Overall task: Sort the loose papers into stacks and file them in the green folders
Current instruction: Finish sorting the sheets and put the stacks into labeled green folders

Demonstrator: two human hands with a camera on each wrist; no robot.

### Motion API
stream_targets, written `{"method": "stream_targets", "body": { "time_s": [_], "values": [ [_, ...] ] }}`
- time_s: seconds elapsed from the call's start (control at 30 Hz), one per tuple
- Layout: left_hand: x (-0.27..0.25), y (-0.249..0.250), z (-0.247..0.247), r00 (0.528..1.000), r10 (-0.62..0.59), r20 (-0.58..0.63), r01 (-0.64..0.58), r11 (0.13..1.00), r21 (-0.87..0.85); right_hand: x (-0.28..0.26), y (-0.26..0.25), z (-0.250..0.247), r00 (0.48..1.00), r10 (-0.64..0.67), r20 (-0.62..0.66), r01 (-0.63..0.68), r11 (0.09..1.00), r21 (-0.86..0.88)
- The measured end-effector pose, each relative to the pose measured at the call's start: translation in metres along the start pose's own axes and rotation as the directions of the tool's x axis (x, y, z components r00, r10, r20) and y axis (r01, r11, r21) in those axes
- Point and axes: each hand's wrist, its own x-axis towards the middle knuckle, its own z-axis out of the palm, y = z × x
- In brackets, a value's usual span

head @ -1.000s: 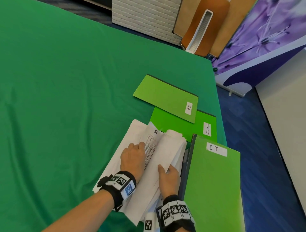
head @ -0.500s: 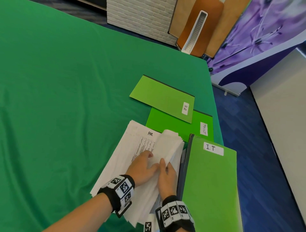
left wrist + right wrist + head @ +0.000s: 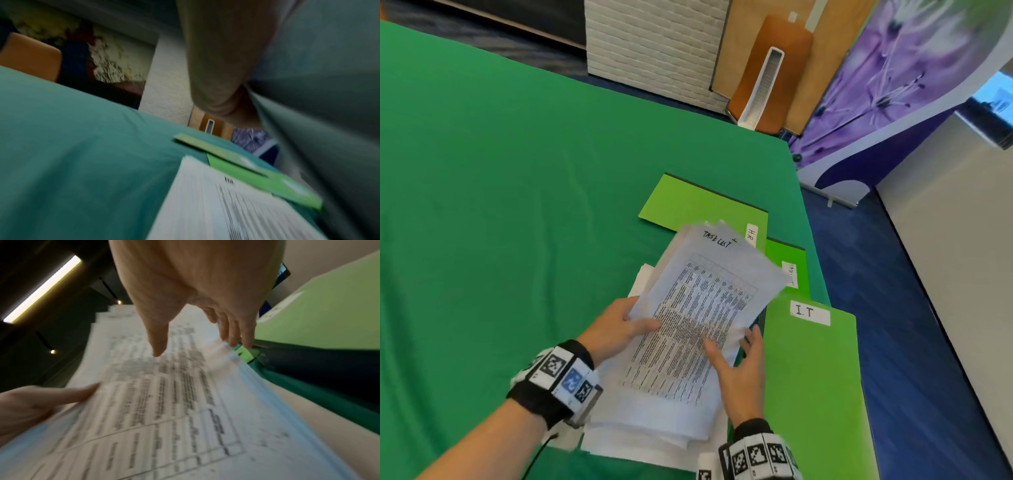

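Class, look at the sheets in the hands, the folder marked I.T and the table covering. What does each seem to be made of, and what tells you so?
Sheets: thin white printer paper, matt; they bend and fan at the edges.
Folder marked I.T: probably stiff card or plastic, smooth with a slight sheen; it lies flat and rigid.
Table covering: green cloth, matt, with soft creases.

White brick panel [image 3: 654, 44] beside purple floral banner [image 3: 893, 75] (blue floor [image 3: 893, 308] below).

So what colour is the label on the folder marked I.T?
White with black handwriting, on the bright green folder; label clearest in the head view.
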Motion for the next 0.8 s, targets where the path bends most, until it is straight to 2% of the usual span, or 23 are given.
{"method": "stream_targets", "body": {
  "time_s": [0.07, 0.13, 0.2, 0.23, 0.37, 0.53, 0.63, 0.8],
  "values": [
    [-0.014, 0.025, -0.018, 0.995, 0.077, 0.065, -0.07, 0.992, -0.107, 0.004, -0.012, -0.008, 0.999, -0.047, -0.006, 0.048, 0.985, 0.167],
    [-0.022, 0.046, -0.025, 0.986, 0.133, 0.103, -0.114, 0.978, -0.174, 0.005, -0.028, -0.015, 0.997, -0.029, 0.074, 0.003, 0.945, 0.326],
    [-0.026, 0.058, -0.022, 0.981, 0.174, 0.082, -0.16, 0.975, -0.156, 0.003, -0.046, -0.02, 0.988, -0.058, 0.146, -0.009, 0.908, 0.419],
    [-0.025, 0.061, -0.019, 0.978, 0.202, 0.045, -0.195, 0.971, -0.136, 0.001, -0.055, -0.022, 0.987, -0.092, 0.131, 0.024, 0.896, 0.443],
    [-0.021, 0.064, -0.007, 0.938, 0.297, -0.179, -0.323, 0.936, -0.139, -0.007, -0.081, -0.022, 0.97, -0.243, -0.008, 0.227, 0.89, 0.396],
    [-0.018, 0.061, -0.002, 0.88, 0.351, -0.321, -0.43, 0.875, -0.221, -0.009, -0.071, -0.029, 0.965, -0.26, -0.018, 0.248, 0.894, 0.374],
    [-0.013, 0.058, 0.0, 0.868, 0.348, -0.354, -0.443, 0.864, -0.24, -0.009, -0.064, -0.03, 0.977, -0.215, -0.011, 0.205, 0.912, 0.355],
    [-0.002, 0.047, 0.003, 0.908, 0.285, -0.307, -0.362, 0.904, -0.23, -0.002, -0.055, -0.021, 0.98, -0.19, 0.067, 0.162, 0.942, 0.292]
  ]
}}
